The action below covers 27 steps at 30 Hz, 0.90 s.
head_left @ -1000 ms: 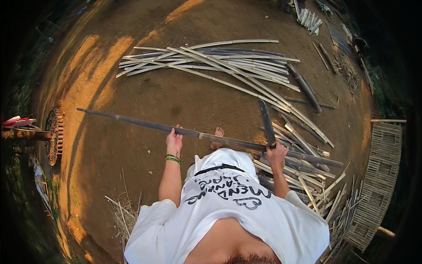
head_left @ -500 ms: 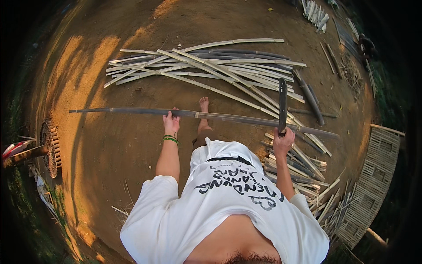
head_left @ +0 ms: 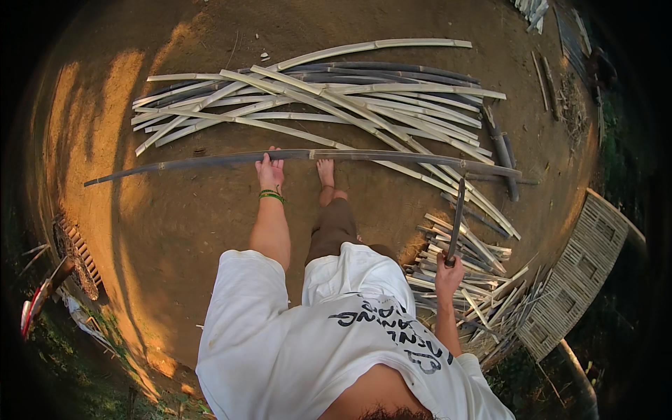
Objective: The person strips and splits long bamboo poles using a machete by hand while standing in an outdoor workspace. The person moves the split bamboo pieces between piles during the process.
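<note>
My left hand is closed round a long dark bamboo strip, gripping it near its middle. The strip lies crosswise before me and bows slightly, its left end lower than its middle. In my right hand is the handle of a machete, the dark blade pointing up and away from me. Its tip ends just on the near side of the strip's right part; whether they touch I cannot tell. Beyond the strip, a heap of long split bamboo strips lies on the ground, pale and dark ones crossed over each other.
Shorter split pieces are piled at my right, beside a slatted bamboo bench. A dark bamboo pole lies at the heap's right end. Twigs lie farther right. At the left stands a round wooden object. My bare foot is near the strip.
The machete has come down and toward me, off the strip's right part. The strip has moved away from me, and its left end has tilted lower. My left hand keeps its hold.
</note>
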Each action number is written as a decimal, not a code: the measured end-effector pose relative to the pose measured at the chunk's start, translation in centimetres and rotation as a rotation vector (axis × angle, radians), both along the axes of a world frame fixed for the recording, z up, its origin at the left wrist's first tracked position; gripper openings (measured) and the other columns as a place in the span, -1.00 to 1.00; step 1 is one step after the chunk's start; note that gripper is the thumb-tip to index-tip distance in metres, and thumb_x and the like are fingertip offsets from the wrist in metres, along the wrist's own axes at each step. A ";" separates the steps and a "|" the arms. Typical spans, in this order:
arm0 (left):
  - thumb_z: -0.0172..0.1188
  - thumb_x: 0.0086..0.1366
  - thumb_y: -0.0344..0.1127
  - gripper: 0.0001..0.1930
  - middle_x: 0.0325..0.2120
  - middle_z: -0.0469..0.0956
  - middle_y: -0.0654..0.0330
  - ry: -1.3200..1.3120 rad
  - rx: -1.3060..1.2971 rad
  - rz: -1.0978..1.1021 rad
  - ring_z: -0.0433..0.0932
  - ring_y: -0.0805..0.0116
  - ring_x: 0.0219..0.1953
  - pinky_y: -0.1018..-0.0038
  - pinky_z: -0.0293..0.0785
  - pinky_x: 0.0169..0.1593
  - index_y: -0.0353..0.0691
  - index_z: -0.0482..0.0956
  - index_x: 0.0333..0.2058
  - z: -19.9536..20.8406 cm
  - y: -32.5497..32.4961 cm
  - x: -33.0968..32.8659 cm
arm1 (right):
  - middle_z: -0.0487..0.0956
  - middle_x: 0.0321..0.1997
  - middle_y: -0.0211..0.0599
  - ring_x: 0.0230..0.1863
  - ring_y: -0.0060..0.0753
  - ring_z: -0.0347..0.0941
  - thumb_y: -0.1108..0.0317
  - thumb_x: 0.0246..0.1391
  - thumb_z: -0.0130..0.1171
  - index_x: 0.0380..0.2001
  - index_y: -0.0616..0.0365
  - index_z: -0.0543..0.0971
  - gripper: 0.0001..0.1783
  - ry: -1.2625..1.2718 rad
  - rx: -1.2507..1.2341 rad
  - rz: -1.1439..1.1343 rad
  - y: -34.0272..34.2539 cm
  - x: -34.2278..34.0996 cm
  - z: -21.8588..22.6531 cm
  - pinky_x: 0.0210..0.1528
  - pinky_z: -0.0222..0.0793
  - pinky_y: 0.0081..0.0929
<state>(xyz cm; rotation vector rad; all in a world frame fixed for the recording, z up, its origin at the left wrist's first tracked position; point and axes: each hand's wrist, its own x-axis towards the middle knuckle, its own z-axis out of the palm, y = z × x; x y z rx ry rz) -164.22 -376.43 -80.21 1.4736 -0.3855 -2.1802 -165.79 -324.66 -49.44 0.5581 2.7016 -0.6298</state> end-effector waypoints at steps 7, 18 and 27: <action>-0.08 0.52 -0.33 -0.67 0.20 0.38 -0.05 -0.032 0.059 -0.006 0.37 -0.13 0.24 -0.04 0.32 0.30 -0.04 0.11 0.17 -6.5 -7.5 -7.5 | 0.55 -0.48 -0.09 -0.42 -0.01 0.47 0.17 0.04 0.36 -0.35 0.25 0.61 -0.67 -0.138 0.062 -0.048 -3.4 -0.2 -2.4 -0.27 0.35 -0.20; -0.03 0.46 0.08 -0.28 0.38 0.17 -0.02 -0.322 0.038 -0.874 0.05 0.03 0.45 0.00 0.04 0.40 -0.04 -0.06 0.43 -5.9 -2.3 -11.1 | 0.57 -0.56 -0.09 -0.49 -0.12 0.49 0.13 -0.03 0.36 -0.43 0.33 0.55 -0.59 -0.310 -0.016 -0.288 -6.2 0.1 -4.0 -0.30 0.38 -0.24; 0.13 0.39 -0.03 -0.43 -0.04 0.59 0.15 -0.526 -0.249 -1.670 0.54 0.31 0.00 0.35 0.41 -0.02 -0.18 0.32 0.26 -6.5 8.4 -6.5 | 0.48 -0.62 -0.38 -0.64 -0.55 0.41 0.36 -0.02 0.31 -0.43 0.23 0.51 -0.80 -0.465 -0.569 -0.780 -4.7 -1.7 -4.0 -0.57 0.35 -0.54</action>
